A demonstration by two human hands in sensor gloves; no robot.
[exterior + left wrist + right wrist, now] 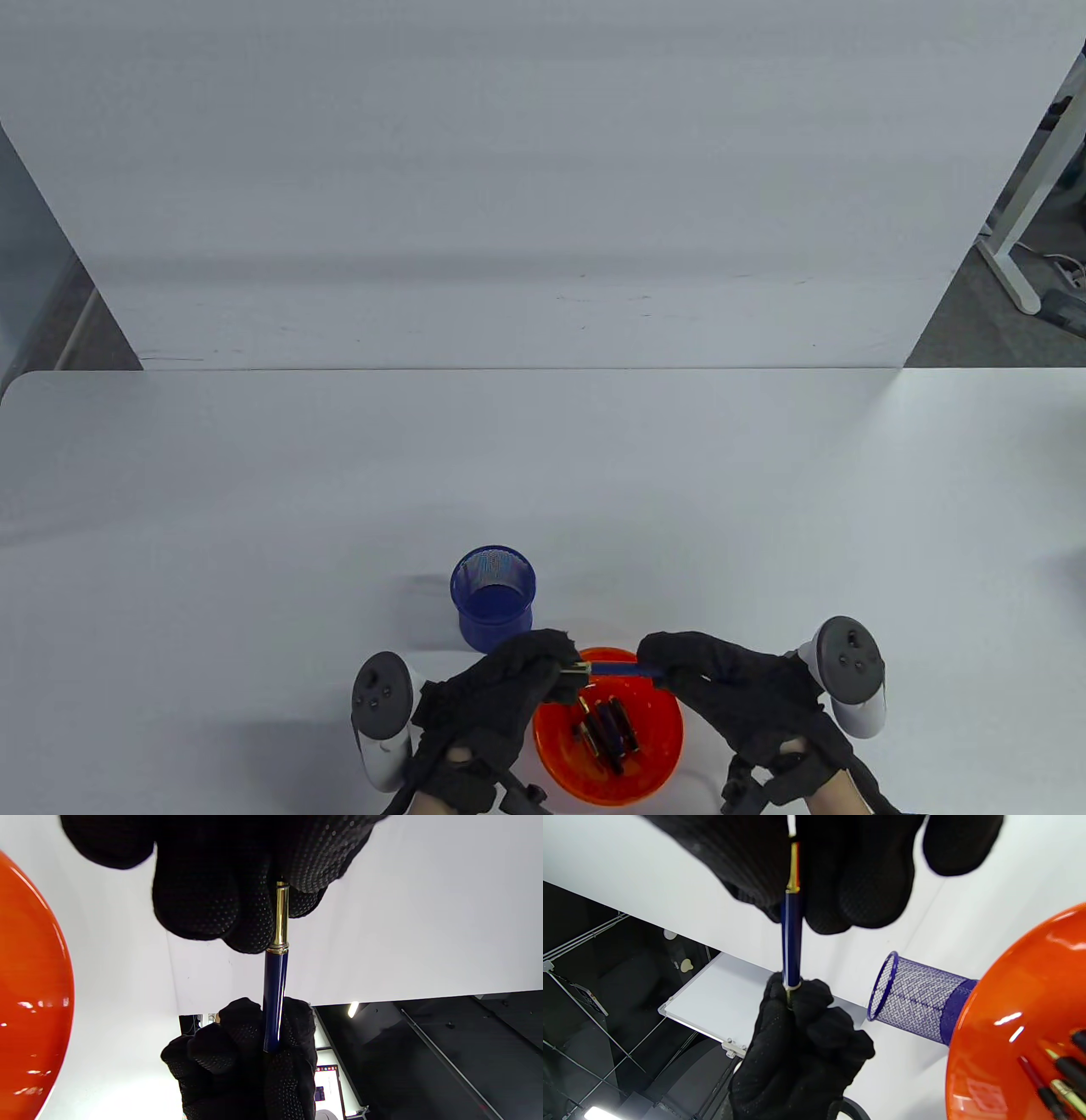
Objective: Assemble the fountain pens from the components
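A fountain pen with a blue barrel (626, 671) and a gold section (575, 669) is held level above the far rim of the orange bowl (657, 764). My left hand (556, 671) pinches the gold end. My right hand (670, 671) grips the barrel's other end. In the left wrist view my left fingertips (254, 899) hold the gold section (281, 916), and the blue barrel (275, 997) runs into my right hand (246, 1060). In the right wrist view my right fingers (814, 878) hold the barrel (792, 938) opposite my left hand (801, 1043).
Several dark pen parts (607, 730) lie in the orange bowl, which also shows in the right wrist view (1018, 1005). A blue mesh cup (494, 594) stands just behind the bowl, to its left. A white panel stands behind the table.
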